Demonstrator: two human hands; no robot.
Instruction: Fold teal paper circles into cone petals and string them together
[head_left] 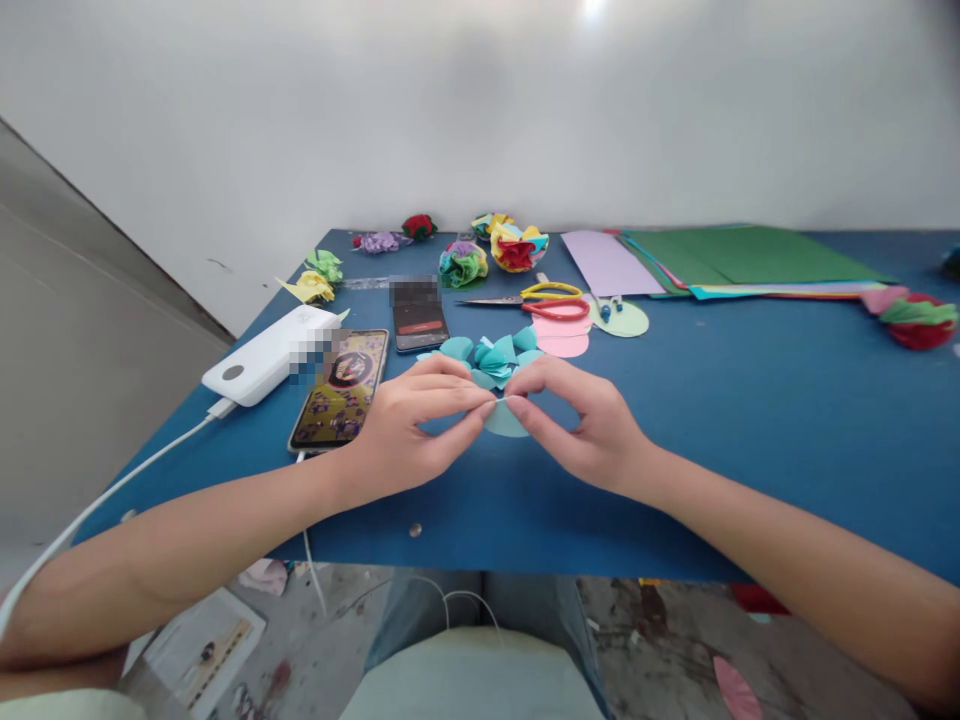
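Observation:
My left hand (416, 425) and my right hand (581, 425) meet over the blue table (750, 420), fingertips pinching a light teal paper disc (504, 420) between them. Just behind my fingers lie several folded teal paper petals (491, 357). Beyond those are pink paper circles (562, 335), a pale green circle (622, 318) and scissors with yellow and red handles (544, 298).
Two phones (341, 390) (418, 318) and a white power bank (266, 355) with a cable lie at the left. Several finished paper flowers (517, 245) sit along the back edge. Stacked coloured paper sheets (735, 258) and another flower (919, 320) are at the right.

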